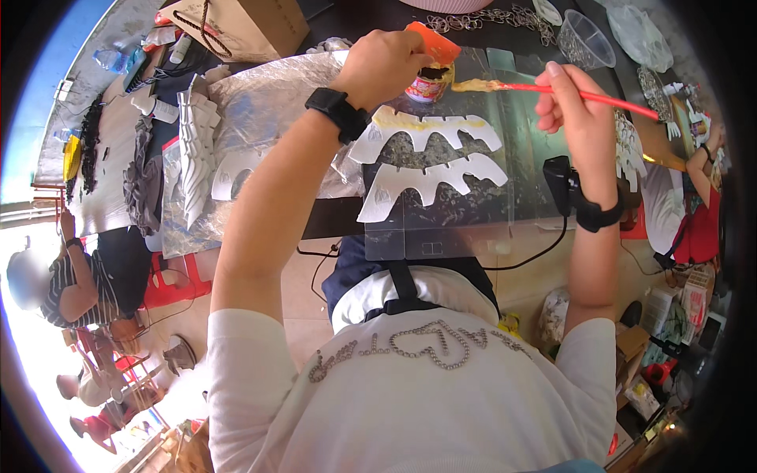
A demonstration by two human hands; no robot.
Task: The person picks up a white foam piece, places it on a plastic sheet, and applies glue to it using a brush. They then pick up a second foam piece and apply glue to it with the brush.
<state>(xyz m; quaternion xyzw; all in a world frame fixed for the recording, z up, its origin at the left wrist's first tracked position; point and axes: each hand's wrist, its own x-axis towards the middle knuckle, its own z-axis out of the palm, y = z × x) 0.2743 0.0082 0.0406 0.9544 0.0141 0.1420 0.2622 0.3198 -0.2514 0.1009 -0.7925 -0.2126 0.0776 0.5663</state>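
Note:
My left hand (386, 67) is closed on an orange flat piece (435, 45) at the mouth of a small tin (426, 91). Thick yellow glue-like paste coats the tin's rim. My right hand (579, 98) pinches a thin red-handled brush (615, 99), whose tip, loaded with the same paste, points left and lies close to the tin. Below them, a white scalloped cut-out piece (426, 128) bears a yellow paste streak along its upper part. Nearer to me is a second, similar white cut-out piece (434, 183), with no paste visible on it.
Both cut-outs lie on a clear plastic board (473, 225). To the left are clear plastic sheeting (268, 98) and a stack of white pieces (197, 150). A paper bag (236, 27), metal chains (505, 17) and a clear tub (586, 39) stand farther back. Other people sit nearby.

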